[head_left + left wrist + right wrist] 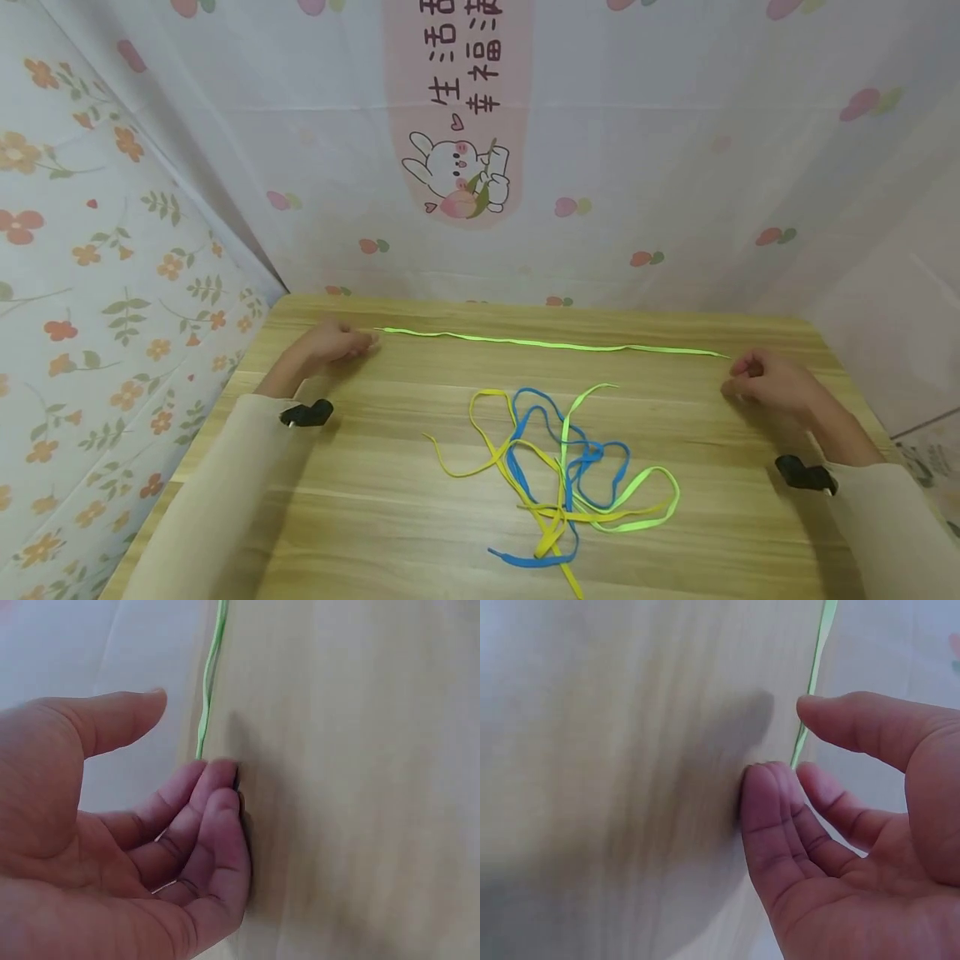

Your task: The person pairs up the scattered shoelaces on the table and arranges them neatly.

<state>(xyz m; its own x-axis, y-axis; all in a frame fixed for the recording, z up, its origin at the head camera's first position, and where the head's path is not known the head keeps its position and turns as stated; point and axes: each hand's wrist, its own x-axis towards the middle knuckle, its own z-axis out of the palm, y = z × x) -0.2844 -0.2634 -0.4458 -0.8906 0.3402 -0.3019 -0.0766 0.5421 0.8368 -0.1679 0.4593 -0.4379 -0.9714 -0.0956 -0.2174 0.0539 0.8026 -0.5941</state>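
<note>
A bright green shoelace (555, 344) lies stretched almost straight along the back of the wooden table. At its left end is my left hand (333, 342), thumb spread away from loosely bent fingers, fingertips (217, 766) right by the lace tip. My right hand (776, 382) is at the other end in a similar pose; its thumb stands apart from the fingers (761, 795), and the lace passes behind them in the right wrist view. Neither hand pinches the lace. Nearer the front, a yellow shoelace (467, 474), a blue shoelace (528, 563) and more green shoelace (677, 492) lie loosely tangled.
The wooden table (360, 517) ends at a back edge against a printed curtain (637, 167) with a rabbit drawing. Another flowered curtain (112, 250) hangs along the left side. Black wrist mounts (307, 412) sit at both sleeve cuffs.
</note>
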